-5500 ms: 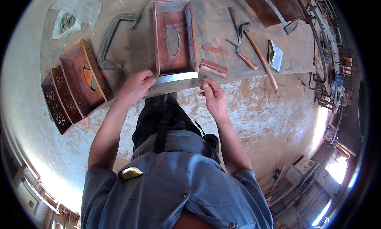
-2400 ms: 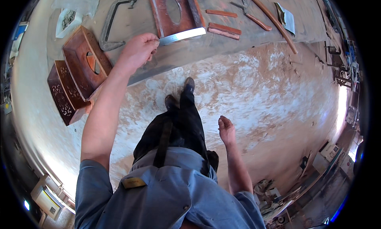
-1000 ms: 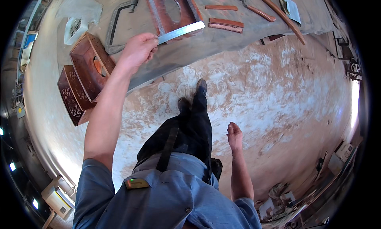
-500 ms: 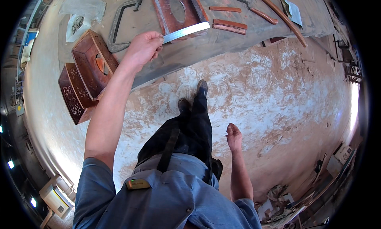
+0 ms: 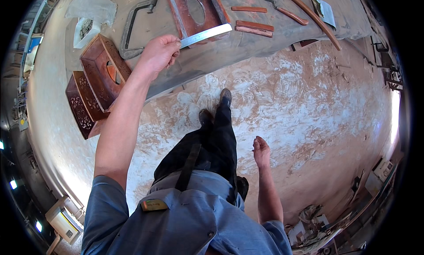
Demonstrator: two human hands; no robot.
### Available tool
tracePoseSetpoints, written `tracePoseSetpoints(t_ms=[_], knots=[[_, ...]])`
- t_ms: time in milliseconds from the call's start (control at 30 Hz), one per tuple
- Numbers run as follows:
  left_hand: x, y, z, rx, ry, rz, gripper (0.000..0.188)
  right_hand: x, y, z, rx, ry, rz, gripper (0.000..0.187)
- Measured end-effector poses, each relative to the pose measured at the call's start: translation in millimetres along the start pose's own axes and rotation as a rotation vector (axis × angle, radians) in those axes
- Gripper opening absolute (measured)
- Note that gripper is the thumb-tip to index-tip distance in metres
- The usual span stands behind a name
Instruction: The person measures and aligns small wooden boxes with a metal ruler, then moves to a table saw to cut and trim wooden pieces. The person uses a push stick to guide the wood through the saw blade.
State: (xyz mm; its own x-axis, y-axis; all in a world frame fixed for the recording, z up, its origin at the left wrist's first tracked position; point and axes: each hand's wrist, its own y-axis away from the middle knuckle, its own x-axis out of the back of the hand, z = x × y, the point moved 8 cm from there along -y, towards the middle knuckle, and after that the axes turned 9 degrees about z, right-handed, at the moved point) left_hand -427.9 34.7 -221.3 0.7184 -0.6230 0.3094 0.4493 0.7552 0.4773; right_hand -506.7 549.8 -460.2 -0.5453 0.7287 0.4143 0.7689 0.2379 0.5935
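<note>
My left hand (image 5: 159,54) pinches one end of a flat metal ruler (image 5: 206,36). The ruler lies across the near end of a reddish-brown wooden frame (image 5: 190,27), whose panel has an oval hole. This frame sits on the cloth-covered bench (image 5: 238,49). Low at my right side, apart from the bench, hangs my right hand (image 5: 261,150). Its fingers are curled together, and whatever they hold, if anything, is hidden.
Carved wooden frames (image 5: 98,74) stand left of my forearm. Near them are a C-clamp (image 5: 128,34) and a white box (image 5: 86,32). Wooden strips (image 5: 255,27), a wood-handled tool (image 5: 291,15) and a long curved rod (image 5: 316,20) lie to the right.
The view has shifted very slightly. Both hands and the ruler keep practically the same places.
</note>
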Motion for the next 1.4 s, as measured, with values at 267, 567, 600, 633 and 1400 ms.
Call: tracePoseSetpoints(t_ms=[267,567,600,633,1400], knots=[[-1.3,0.9,1.7,-0.004,-0.005,0.008,0.01,-0.9,-5.0,4.5,0.023,-0.011,-0.018,0.044],[-3.1,0.2,1.4,0.0,-0.009,0.014,0.01,-2.1,-5.2,3.2,-0.003,-0.011,-0.021,0.042],[-3.3,0.1,1.1,0.003,-0.01,0.016,0.01,-1.9,-4.4,0.6,-0.015,-0.013,-0.014,0.039],[-3.3,-0.1,1.0,0.006,-0.012,0.018,0.01,-1.9,-4.4,1.1,-0.014,-0.011,-0.014,0.04],[50.6,127.5,-117.5,-0.001,0.078,-0.033,0.017,-31.9,23.5,-109.9,0.072,0.165,-0.221,0.044]])
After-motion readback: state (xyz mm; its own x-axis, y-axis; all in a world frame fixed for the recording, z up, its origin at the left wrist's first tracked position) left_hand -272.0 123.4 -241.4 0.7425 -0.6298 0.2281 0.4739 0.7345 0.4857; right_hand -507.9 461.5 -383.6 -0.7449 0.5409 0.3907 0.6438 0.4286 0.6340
